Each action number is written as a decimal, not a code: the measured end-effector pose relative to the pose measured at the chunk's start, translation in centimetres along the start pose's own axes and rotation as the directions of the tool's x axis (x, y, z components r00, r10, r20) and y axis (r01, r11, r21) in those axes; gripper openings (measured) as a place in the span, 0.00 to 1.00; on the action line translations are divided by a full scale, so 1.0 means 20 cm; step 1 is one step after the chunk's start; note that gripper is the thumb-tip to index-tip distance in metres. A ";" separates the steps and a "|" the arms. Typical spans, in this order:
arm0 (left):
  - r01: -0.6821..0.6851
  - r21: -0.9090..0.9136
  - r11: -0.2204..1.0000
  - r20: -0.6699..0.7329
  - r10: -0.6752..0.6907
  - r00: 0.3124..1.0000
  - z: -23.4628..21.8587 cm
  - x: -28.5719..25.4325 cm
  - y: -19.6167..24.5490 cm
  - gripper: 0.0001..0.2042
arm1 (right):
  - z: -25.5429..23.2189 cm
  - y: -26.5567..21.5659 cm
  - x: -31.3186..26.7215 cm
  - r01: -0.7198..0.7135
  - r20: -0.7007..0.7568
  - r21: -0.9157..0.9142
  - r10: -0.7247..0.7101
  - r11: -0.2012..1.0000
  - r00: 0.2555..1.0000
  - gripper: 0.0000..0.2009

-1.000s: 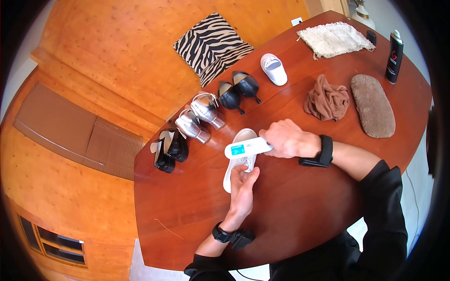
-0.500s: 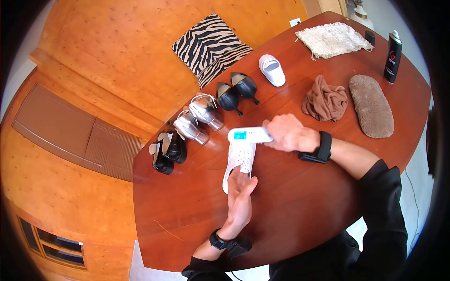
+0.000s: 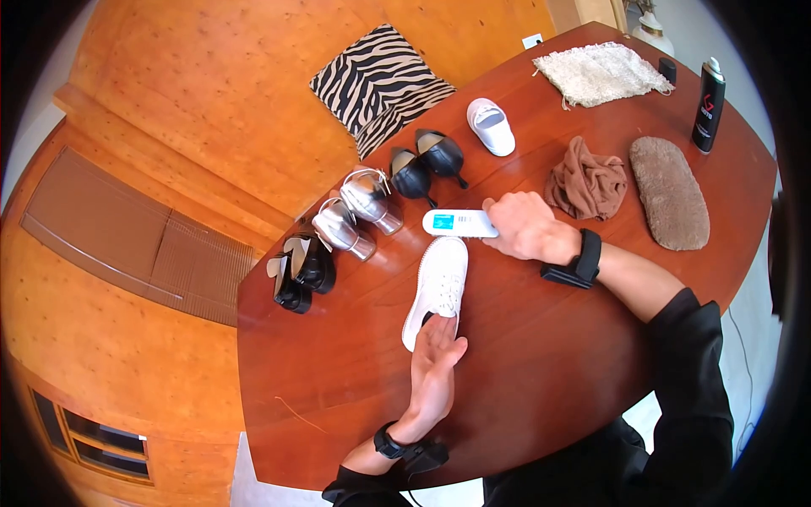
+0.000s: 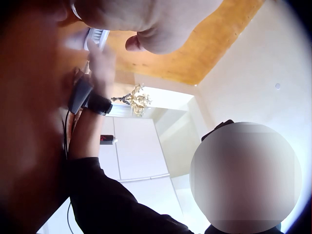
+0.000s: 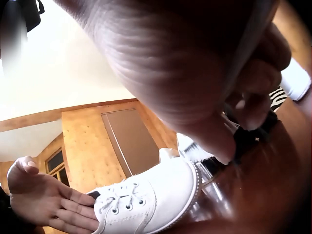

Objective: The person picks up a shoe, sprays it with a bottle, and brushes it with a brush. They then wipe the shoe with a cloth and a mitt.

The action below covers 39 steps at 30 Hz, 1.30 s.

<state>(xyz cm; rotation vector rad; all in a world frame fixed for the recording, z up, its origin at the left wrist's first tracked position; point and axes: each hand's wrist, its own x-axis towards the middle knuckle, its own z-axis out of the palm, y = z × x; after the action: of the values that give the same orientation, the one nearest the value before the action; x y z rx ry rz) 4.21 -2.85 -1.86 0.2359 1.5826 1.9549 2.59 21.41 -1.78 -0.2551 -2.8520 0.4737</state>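
Observation:
A white lace-up shoe (image 3: 444, 275) lies on the table, toe pointing away. The left hand (image 3: 432, 380) reaches into its opening, fingers straight and partly hidden inside; the right wrist view shows this hand (image 5: 48, 200) palm up at the shoe (image 5: 156, 195). In the right hand (image 3: 532, 228) is the end of a white brush (image 3: 456, 222) with a blue label, held just beyond the toe. Bristles (image 5: 195, 152) show below the fingers in the right wrist view. Whether the brush touches the toe cannot be told.
Black shoes (image 3: 312, 264), silver heels (image 3: 367, 198), black heels (image 3: 439, 154) and another white shoe (image 3: 492, 127) line the far edge. To the right are a brown cloth (image 3: 587, 179), a fuzzy brown pad (image 3: 670, 193), a cream cloth (image 3: 604, 72) and a spray can (image 3: 709, 106).
The brush has moved from over the laces, across the toe, to beyond it. The left hand has shifted slightly toward the person, its fingers going from the laces to the shoe's opening.

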 end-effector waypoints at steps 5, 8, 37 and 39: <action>-0.005 0.007 1.000 0.017 0.005 1.000 -0.03 -0.01 0.00 0.36 | -0.08 -0.08 -0.03 -0.017 0.029 0.054 0.016 0.998 0.999 0.12; 0.014 0.007 1.000 0.020 -0.014 1.000 -0.02 0.00 0.02 0.37 | -0.05 -0.10 -0.05 0.138 0.028 0.078 -0.140 0.987 0.990 0.15; -0.322 0.898 0.302 0.162 0.453 0.877 -0.02 0.19 -0.03 0.13 | -0.20 -0.20 -0.14 0.325 0.127 -0.056 -0.316 0.944 0.940 0.09; -0.442 0.872 0.211 0.273 0.540 0.796 -0.03 0.18 -0.02 0.11 | -0.18 -0.15 -0.11 0.306 0.078 -0.038 -0.303 0.951 0.950 0.08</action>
<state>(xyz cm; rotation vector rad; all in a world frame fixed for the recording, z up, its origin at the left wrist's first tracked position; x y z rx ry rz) 1.10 -1.37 -3.29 1.2815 2.8010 1.1490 5.31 19.21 2.03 0.1980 -2.9014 0.3544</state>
